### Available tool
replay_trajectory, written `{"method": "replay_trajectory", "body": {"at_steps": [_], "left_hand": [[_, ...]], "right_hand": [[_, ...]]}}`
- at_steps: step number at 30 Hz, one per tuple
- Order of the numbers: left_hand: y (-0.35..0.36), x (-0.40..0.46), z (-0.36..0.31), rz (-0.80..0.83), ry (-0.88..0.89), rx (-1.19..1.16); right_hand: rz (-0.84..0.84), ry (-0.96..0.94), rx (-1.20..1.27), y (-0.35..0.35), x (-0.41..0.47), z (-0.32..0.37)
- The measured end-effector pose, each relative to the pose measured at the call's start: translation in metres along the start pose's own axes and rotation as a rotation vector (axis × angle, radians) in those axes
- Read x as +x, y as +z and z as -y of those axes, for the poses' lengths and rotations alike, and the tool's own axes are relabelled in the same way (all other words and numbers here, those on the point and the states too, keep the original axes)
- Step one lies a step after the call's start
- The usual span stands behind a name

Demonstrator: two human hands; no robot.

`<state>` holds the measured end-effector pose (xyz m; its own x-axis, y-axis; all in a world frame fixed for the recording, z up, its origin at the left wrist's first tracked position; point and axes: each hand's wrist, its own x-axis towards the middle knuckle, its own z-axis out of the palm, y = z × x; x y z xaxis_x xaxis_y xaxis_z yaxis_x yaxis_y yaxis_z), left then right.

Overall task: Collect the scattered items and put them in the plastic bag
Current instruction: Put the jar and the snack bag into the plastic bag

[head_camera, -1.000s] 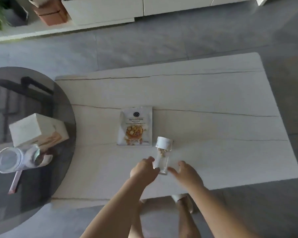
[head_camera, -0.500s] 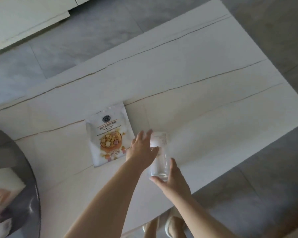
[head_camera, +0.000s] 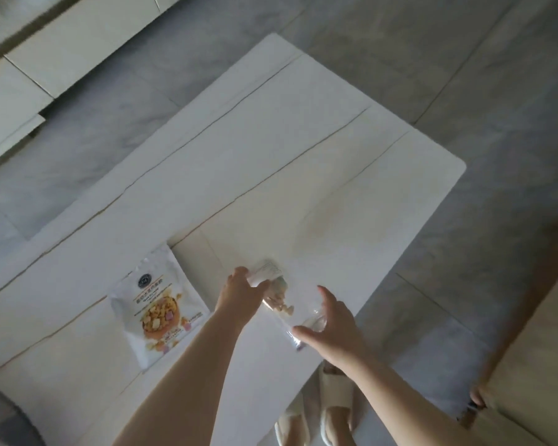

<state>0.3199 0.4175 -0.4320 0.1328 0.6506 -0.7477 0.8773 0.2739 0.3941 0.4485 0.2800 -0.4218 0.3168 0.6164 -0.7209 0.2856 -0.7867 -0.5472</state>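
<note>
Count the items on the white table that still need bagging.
2: a snack pouch lying flat left of the hands, and a clear jar held tilted between both hands. No bag visible.

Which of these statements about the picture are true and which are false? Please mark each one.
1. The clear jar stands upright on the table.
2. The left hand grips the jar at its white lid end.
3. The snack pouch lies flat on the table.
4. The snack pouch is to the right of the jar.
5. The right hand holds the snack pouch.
1. False. The clear jar is tilted, held between both hands.
2. True. The left hand grips it at the white lid end.
3. True. The snack pouch lies flat on the table.
4. False. It lies to the left of the jar.
5. False. The right hand is at the jar's bottom end, apart from the pouch.
</note>
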Motion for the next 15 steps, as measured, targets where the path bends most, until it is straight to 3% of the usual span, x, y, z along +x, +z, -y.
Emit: {"method": "replay_trajectory", "body": {"at_steps": [10,15], "left_hand": [[0.068,-0.066,-0.127,0.172,0.128,0.033],[0.127,-0.108,-0.184,0.293,0.158,-0.004]], "right_hand": [[-0.587,0.048,0.417,-0.132,-0.057,-0.035],[-0.797,0.082,0.472,-0.194,-0.091,-0.089]]}}
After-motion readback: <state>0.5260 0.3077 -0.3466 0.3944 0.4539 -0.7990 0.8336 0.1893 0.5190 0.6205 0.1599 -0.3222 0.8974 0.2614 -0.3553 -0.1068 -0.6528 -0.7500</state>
